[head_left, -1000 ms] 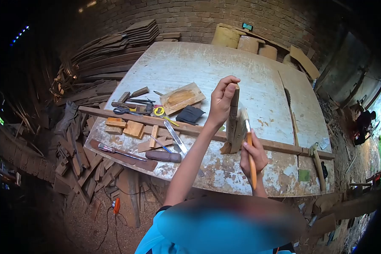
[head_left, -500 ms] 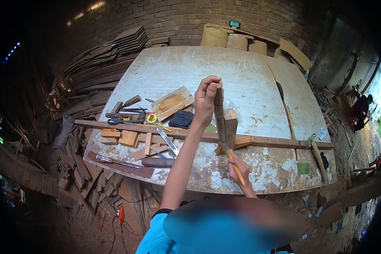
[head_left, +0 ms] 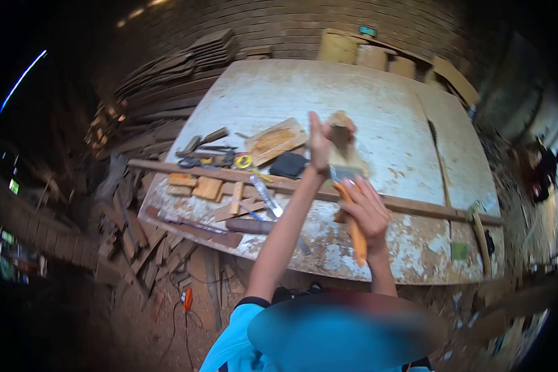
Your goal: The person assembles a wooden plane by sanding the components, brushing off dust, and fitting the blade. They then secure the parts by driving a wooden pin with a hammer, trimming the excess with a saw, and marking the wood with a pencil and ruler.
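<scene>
My left hand [head_left: 319, 149] is wrapped around a piece of wood [head_left: 341, 144], which is blurred by motion and held up over the middle of the worktable. My right hand [head_left: 371, 214] grips an orange-handled chisel [head_left: 355, 239]. Its flat metal blade points away from me and lies at the lower end of the wood; whether it touches cannot be made out. A long wooden bar [head_left: 409, 204] crosses the table beneath both hands. Left of the wood are a dark folded cloth [head_left: 289, 165] and a board with a hollowed face [head_left: 275, 144].
On the worktable's [head_left: 378, 93] left side lie a hammer [head_left: 203, 140], a yellow tape measure [head_left: 243, 161], wood blocks [head_left: 207, 188], a metal ruler [head_left: 266, 195] and a sheathed tool [head_left: 248, 225]. A wooden-handled hammer [head_left: 481, 242] rests at the right. Scrap wood [head_left: 136, 242] covers the floor at left.
The wood has gone from upright to tilted away from me, with my left hand lower. My right hand and the chisel have moved up and slightly right. The whole view has shifted.
</scene>
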{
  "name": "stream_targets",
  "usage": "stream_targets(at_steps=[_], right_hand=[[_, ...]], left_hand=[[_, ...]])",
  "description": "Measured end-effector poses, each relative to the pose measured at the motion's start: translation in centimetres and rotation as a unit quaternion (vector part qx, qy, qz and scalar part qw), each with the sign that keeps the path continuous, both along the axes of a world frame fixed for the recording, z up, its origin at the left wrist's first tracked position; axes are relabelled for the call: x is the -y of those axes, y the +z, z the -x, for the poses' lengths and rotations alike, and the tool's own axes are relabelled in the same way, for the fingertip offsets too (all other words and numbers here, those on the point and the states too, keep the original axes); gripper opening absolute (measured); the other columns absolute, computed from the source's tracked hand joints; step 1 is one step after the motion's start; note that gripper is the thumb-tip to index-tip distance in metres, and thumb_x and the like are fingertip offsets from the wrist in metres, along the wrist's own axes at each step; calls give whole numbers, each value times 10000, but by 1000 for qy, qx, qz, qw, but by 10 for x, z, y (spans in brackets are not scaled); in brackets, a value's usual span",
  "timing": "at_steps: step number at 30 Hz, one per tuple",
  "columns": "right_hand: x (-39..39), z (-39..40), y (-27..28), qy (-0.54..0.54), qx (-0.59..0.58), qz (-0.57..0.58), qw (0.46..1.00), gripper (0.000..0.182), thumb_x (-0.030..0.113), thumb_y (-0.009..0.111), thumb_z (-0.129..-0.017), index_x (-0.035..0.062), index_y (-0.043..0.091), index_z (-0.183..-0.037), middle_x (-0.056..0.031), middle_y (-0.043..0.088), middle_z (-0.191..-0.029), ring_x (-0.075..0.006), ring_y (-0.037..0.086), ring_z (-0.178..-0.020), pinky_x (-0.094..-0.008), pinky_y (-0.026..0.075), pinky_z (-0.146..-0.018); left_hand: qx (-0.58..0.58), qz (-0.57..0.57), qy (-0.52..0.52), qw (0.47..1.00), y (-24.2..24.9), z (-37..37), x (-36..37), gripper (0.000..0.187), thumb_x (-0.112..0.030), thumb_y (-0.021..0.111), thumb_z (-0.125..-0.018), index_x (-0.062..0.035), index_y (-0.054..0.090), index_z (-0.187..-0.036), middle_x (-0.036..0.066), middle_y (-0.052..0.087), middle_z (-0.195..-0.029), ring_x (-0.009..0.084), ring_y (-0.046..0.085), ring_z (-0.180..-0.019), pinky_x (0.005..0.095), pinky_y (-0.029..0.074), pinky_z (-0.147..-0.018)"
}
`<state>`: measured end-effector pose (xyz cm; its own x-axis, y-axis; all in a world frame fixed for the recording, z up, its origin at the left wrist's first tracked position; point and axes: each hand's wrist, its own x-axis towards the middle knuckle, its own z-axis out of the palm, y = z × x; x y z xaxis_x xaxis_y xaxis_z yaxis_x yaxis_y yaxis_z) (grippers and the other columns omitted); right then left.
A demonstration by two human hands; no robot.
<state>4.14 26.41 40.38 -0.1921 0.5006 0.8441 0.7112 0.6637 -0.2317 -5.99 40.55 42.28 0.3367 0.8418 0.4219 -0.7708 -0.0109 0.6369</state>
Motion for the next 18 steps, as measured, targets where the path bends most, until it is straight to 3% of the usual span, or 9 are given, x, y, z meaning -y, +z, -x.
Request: stream_targets(at_steps=[2, 3, 4, 7, 10, 13, 15, 16, 18], right_hand=[[11, -8, -31, -16, 47, 34, 998, 106, 62, 671, -686, 53, 634, -785, -72, 654, -1102, -346, 566, -1107, -436, 486, -871], [14, -10, -44, -27, 76, -3, 997, 83, 62, 669, -690, 56, 635, -766, -64, 654, -1103, -341, 566, -1110, -408, 503, -833], [19, -13, -53, -29, 79, -7, 996, 73, 55, 656, -695, 57, 637, -765, -56, 656, -1098, -333, 569, -1107, -393, 508, -815], [26, -22, -72, -44, 91, 64, 993, 94, 52, 645, -699, 54, 628, -792, -53, 649, -1113, -334, 568, -1105, -393, 508, -817], [34, -34, -125, -47, 86, 162, 982, 86, 46, 592, -739, 48, 615, -822, -74, 631, -1147, -359, 540, -1133, -413, 476, -876], [49, -45, -183, -54, 3, 318, 947, 82, 47, 524, -791, 42, 600, -823, -100, 608, -1188, -371, 484, -1197, -418, 415, -958], [65, -54, -217, -59, -49, 336, 939, 109, 43, 488, -812, 38, 596, -819, -121, 599, -1201, -369, 450, -1233, -414, 371, -999], [67, -53, -222, -61, -76, 346, 933, 125, 41, 469, -823, 36, 594, -816, -131, 594, -1208, -368, 433, -1251, -412, 349, -1019], [69, -51, -223, -63, -90, 355, 928, 114, 35, 476, -822, 32, 589, -812, -141, 592, -1211, -362, 421, -1264, -408, 339, -1028]], left_hand=[[-132, -60, 47, 988, -24, 7, 2, 816, -717, 117, -872, -53, 589, -817, 20, 562, -703, 109, 509, -634, 240, 422, -616], [-103, -7, -6, 995, -44, 5, 1, 808, -717, 122, -873, -62, 593, -825, 17, 563, -710, 105, 508, -645, 240, 418, -628], [-101, 29, 17, 994, -27, 8, 19, 772, -703, 106, -880, -65, 510, -719, 29, 491, -700, 130, 464, -634, 259, 399, -607], [-115, 4, 80, 990, -35, 0, 11, 714, -708, 167, -881, -89, 487, -725, 1, 447, -682, 104, 436, -631, 242, 380, -593], [-128, -43, 104, 985, -36, 5, 17, 651, -723, 326, -851, -95, 480, -771, -16, 437, -711, 72, 430, -670, 228, 372, -618], [-166, -92, 148, 971, -70, 0, 15, 575, -616, 590, -795, -67, 524, -950, -13, 478, -822, 83, 478, -794, 236, 406, -715], [-145, -139, 229, 952, -75, -11, 31, 468, -439, 713, -757, -70, 504, -954, -32, 435, -812, 102, 434, -739, 247, 381, -658], [-194, -151, 264, 933, -74, -12, 39, 570, -404, 769, -693, -48, 501, -1048, 4, 454, -923, 130, 456, -848, 264, 397, -754], [-179, -119, 247, 945, -76, -17, 56, 574, -341, 767, -709, -34, 505, -1116, 47, 503, -995, 138, 495, -938, 269, 407, -820]])
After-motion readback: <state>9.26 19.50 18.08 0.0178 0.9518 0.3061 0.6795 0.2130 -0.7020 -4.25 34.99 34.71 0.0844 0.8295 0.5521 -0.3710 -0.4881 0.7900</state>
